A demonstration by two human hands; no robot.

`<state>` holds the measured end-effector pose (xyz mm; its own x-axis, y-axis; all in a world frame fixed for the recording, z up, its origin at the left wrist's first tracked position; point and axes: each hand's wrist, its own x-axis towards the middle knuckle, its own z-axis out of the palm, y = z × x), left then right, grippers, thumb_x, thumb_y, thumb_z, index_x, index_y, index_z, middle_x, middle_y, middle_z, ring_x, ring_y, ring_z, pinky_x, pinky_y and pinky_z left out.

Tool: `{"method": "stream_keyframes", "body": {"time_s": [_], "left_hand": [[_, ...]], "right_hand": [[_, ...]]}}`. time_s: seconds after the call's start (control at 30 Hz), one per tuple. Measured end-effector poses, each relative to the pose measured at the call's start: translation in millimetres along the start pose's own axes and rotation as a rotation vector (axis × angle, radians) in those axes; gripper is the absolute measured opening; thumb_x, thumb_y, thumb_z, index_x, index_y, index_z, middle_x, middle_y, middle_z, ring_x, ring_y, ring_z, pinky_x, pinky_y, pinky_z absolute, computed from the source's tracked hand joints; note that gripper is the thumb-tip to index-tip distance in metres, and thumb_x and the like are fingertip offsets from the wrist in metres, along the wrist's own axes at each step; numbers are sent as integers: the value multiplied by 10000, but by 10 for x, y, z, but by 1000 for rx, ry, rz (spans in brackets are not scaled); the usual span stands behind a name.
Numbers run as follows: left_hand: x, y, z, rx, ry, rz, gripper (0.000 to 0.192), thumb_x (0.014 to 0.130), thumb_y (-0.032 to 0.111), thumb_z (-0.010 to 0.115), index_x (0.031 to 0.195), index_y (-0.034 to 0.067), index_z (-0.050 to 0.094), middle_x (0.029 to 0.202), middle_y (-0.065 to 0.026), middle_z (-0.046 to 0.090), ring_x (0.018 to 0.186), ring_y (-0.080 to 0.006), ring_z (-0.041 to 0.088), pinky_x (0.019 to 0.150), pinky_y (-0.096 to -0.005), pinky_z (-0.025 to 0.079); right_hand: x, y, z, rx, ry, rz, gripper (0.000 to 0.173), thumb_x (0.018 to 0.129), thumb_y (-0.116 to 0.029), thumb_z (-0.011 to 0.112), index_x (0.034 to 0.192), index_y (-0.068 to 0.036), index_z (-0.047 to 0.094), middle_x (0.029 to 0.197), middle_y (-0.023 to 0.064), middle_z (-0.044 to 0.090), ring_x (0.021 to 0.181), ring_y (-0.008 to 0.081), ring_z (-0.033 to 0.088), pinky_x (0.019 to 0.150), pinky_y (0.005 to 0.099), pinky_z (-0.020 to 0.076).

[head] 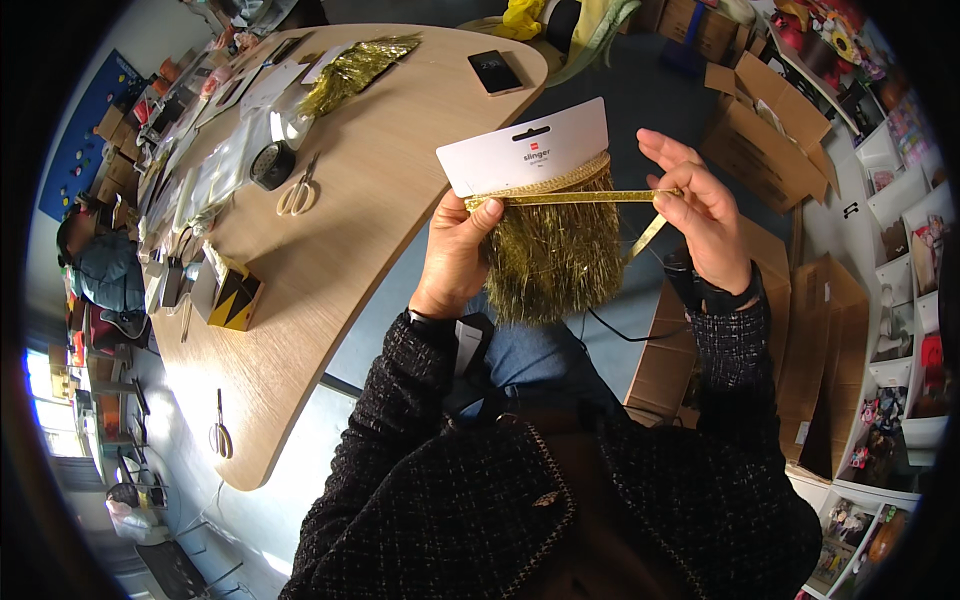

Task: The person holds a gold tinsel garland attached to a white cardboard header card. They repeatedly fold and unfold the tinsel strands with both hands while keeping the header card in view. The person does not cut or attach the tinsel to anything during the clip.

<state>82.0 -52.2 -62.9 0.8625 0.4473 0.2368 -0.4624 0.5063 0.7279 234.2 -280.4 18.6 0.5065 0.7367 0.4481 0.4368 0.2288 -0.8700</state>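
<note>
My left hand point(457, 255) grips the left edge of a gold tinsel fringe garland point(555, 259) wound around a white header card point(525, 150). The card bears printing and has a hanging slot near its top. A narrow gold ribbon point(577, 198) runs taut across the front, from under my left thumb to my right hand point(694, 206). My right thumb and index finger pinch it, the other fingers raised. From that pinch the ribbon's other stretch slants down behind the garland's right side. The bundle hangs above my lap, off the table's edge.
On the wooden table point(360, 187) lie scissors point(300, 191), a black tape roll point(272, 165), another gold tinsel bunch point(360, 71), a phone point(495, 73) and a patterned box point(234, 296). More scissors point(220, 431) lie near its end. Cardboard boxes point(817, 360) stand right; a person point(112, 259) sits far left.
</note>
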Motion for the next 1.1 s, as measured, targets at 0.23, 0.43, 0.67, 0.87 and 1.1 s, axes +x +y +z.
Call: {"method": "stream_keyframes", "body": {"time_s": [0.23, 0.43, 0.67, 0.87, 1.1], "left_hand": [[-42, 99, 79, -66, -24, -21, 348, 896, 91, 696, 1231, 66, 606, 1201, -42, 659, 1131, -168, 577, 1012, -356, 437], [-58, 109, 110, -55, -50, -25, 360, 888, 92, 703, 1234, 69, 607, 1198, -41, 662, 1128, -171, 581, 1016, -358, 434], [-89, 96, 120, -68, -61, -43, 363, 889, 115, 709, 1234, 68, 608, 1194, -46, 667, 1125, -173, 588, 1012, -359, 439], [-112, 98, 131, -93, -73, -58, 369, 890, 139, 710, 1236, 62, 607, 1182, -52, 672, 1100, -174, 604, 987, -360, 467], [-101, 67, 68, -72, -43, -82, 365, 903, 162, 699, 1241, 65, 600, 1187, -58, 665, 1102, -178, 606, 982, -355, 476]], "right_hand": [[58, 109, -29, 61, 17, 55, 38, 925, -51, 575, 898, -33, 593, 1406, 167, 517, 1226, 215, 471, 991, 330, 380], [101, 189, -76, 157, 12, 47, 55, 940, -60, 592, 944, -8, 610, 1312, 135, 600, 851, 34, 515, 769, 195, 433], [124, 285, -36, 351, 16, 130, 52, 961, -51, 567, 944, -22, 606, 1219, 100, 642, 935, 75, 563, 858, 225, 454], [139, 341, -5, 480, 8, 212, 50, 967, -88, 595, 948, -43, 600, 934, -18, 606, 836, 54, 548, 770, 227, 474], [122, 400, 15, 569, -9, 244, 30, 954, -67, 596, 933, -47, 601, 912, -8, 611, 816, 66, 564, 738, 233, 478]]}}
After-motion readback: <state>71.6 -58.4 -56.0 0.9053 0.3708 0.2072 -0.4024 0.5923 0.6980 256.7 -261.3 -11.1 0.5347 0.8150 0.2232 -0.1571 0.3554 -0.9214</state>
